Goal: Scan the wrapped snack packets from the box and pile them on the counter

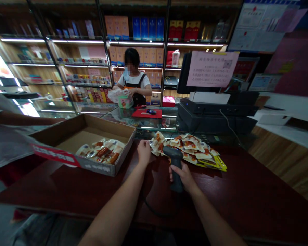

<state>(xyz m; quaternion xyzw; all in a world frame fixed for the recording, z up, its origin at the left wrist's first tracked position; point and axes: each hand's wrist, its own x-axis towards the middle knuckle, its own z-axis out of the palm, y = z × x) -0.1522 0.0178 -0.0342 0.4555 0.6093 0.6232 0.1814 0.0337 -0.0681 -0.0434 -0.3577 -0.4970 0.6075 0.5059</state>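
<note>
In the head view, my right hand (182, 175) is wrapped round the handle of a dark barcode scanner (176, 160), its head pointing left over the packets. My left hand (144, 152) is closed at the left edge of the pile, its fingers on the corner of a vacuum-packed snack packet (157, 141). A pile of similar snack packets (192, 145), pale with reddish-brown contents, lies on the table to the right. Flat yellow packets (215, 163) stick out under its right side. Left of my hands, an open cardboard box (127, 145) holds several more packets (105, 150).
The dark red table (220, 198) carries everything. Behind it are a glass counter (113, 114), a red mouse pad (147, 113) and a monitor (186, 73) with a paper sheet. A person (133, 80) handles a bag there; another person (5, 130) stands left. The scanner's cable (156, 212) loops below.
</note>
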